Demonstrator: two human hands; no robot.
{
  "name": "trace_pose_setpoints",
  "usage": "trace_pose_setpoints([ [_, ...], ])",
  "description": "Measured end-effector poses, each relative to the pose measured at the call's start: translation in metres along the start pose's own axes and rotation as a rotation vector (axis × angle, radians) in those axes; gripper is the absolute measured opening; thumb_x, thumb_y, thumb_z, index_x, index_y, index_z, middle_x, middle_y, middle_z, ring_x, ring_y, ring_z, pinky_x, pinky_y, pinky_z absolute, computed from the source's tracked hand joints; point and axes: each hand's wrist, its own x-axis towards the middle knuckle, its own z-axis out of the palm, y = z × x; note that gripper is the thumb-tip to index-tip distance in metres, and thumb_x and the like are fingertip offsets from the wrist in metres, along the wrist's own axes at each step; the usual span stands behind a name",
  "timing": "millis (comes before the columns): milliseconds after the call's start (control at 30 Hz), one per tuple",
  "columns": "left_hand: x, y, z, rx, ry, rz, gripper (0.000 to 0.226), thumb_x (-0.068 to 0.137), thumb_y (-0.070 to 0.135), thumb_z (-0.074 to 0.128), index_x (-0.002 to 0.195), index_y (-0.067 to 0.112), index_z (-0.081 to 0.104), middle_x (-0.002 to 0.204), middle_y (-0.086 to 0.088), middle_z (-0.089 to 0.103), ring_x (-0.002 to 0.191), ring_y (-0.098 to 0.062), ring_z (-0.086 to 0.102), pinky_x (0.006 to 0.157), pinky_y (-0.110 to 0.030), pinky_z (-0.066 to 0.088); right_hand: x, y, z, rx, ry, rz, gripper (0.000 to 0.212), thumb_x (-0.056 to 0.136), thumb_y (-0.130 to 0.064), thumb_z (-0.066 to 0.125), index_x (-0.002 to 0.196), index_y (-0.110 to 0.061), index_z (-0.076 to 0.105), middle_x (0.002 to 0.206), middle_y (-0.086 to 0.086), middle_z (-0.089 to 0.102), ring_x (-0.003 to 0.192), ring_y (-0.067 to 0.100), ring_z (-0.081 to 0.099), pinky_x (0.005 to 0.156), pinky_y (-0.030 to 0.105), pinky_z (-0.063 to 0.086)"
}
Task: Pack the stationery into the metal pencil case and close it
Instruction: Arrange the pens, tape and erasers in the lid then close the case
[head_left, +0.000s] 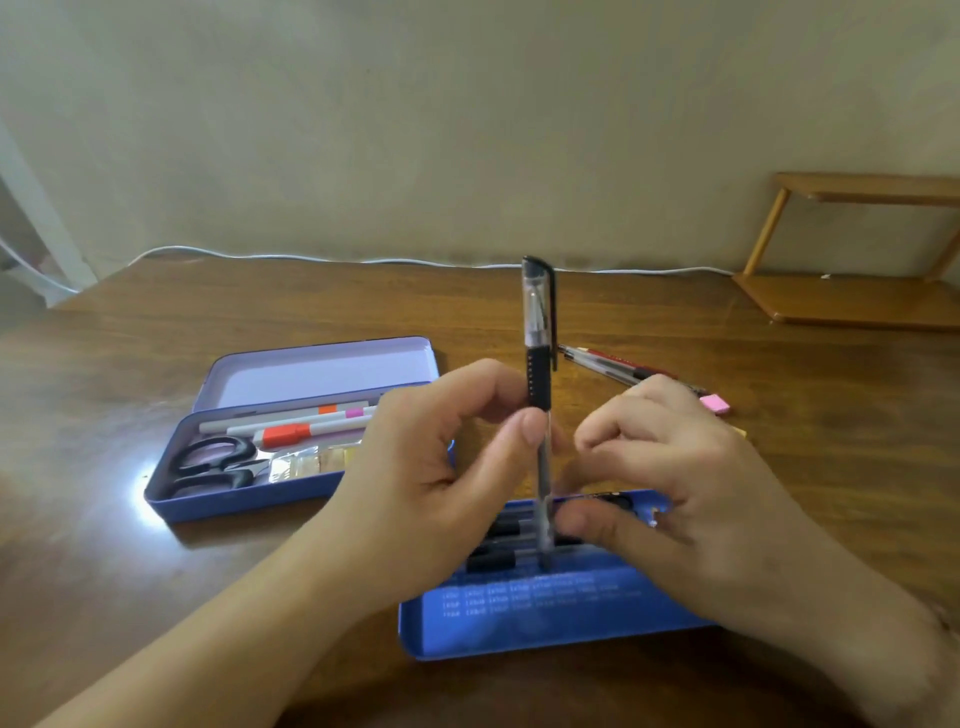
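My left hand (441, 467) pinches a black capped gel pen (539, 332) and holds it upright, its lower end standing in a blue metal tray (519, 629) that holds several black pens (498, 545). My right hand (670, 483) hovers beside the pen with fingers curled; whether its thumb touches the pen I cannot tell. An open purple-blue metal pencil case (218, 499) lies to the left, with black scissors (213, 462), markers (306, 428) and small packets inside.
Loose pens (613, 364) and a pink eraser (716, 404) lie on the wooden table behind my right hand. A wooden rack (852, 291) stands at the back right. A white cable (311, 258) runs along the wall.
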Motion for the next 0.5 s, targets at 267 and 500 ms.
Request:
trace_pose_setpoints([
  [267, 0.000, -0.002, -0.007, 0.218, -0.449, 0.016, 0.006, 0.081, 0.029, 0.066, 0.076, 0.027, 0.062, 0.064, 0.011, 0.063, 0.064, -0.010, 0.062, 0.058, -0.010, 0.044, -0.003, 0.007, -0.026, 0.319, 0.080, 0.018, 0.023, 0.085, -0.034, 0.066, 0.102, -0.021, 0.074, 0.087, -0.008, 0.067, 0.080, 0.016, 0.064, 0.065, 0.025, 0.049],
  [500, 0.000, -0.007, -0.005, 0.289, -0.506, 0.033, 0.016, 0.088, 0.036, 0.062, 0.088, 0.024, 0.072, 0.073, 0.013, 0.067, 0.072, -0.008, 0.063, 0.063, -0.020, 0.051, -0.009, 0.020, -0.030, 0.055, -0.232, 0.003, 0.021, 0.081, -0.049, 0.062, 0.092, -0.034, 0.073, 0.087, -0.021, 0.066, 0.089, 0.007, 0.062, 0.072, 0.021, 0.049],
])
